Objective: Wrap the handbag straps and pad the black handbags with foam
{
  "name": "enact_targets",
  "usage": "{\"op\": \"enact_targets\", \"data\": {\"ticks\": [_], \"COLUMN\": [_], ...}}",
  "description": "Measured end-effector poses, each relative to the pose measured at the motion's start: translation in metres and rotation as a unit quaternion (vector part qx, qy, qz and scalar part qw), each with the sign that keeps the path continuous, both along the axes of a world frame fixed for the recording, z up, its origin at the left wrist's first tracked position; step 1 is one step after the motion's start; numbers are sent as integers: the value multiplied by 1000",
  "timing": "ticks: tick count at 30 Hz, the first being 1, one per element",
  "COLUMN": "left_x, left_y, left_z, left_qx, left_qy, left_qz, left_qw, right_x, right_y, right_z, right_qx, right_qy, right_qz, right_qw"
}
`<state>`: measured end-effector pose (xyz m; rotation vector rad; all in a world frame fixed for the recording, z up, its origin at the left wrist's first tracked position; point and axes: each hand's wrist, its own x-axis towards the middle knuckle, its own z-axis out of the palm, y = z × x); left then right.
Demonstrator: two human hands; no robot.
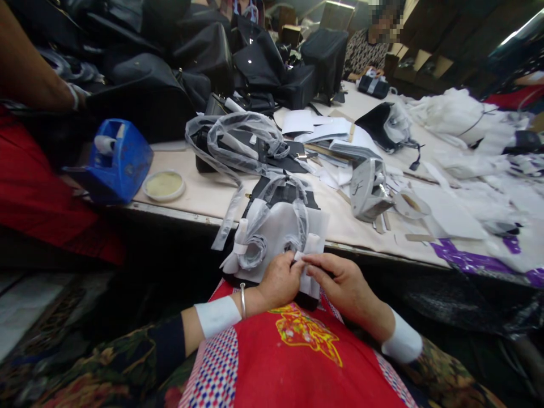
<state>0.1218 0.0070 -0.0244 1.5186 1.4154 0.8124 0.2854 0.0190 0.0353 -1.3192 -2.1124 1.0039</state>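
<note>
A black handbag (276, 226) wrapped in white paper lies against the table edge and on my lap. Its handles are covered in clear plastic wrap (250, 249). My left hand (278, 280) is closed and pinches the white wrapping paper (306, 249) at the bag's lower edge. My right hand (340, 280) meets it from the right, fingers pressed together on the same paper strip. Both wrists wear white bands. A red apron (297, 357) covers my lap below the hands.
A blue tape dispenser (113, 161) and a round lid (164, 185) sit at the table's left edge. Another plastic-wrapped bag (242, 141), paper sheets (323, 130), a grey tape holder (368, 190) and white wrapping (463, 122) cover the table (199, 192). Black bags (204, 51) pile behind. Other people sit left and far back.
</note>
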Motion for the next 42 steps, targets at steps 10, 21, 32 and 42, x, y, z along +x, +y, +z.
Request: {"op": "enact_targets", "data": {"ticks": [10, 21, 32, 42], "left_x": [1, -1, -2, -2], "left_y": [-1, -1, 0, 1], "left_z": [-2, -2, -1, 0], "left_qx": [-8, 6, 0, -6], "left_qy": [-10, -12, -20, -30], "left_qz": [21, 13, 13, 15], "left_qw": [1000, 1000, 1000, 999], "right_x": [-1, -12, -9, -7], "right_y": [-6, -24, -38, -47], "right_z": [13, -9, -14, -16], "right_qx": [-314, -182, 28, 79], "right_qy": [84, -67, -368, -421], "right_qz": [28, 60, 84, 82], "right_qw": [945, 979, 926, 900]}}
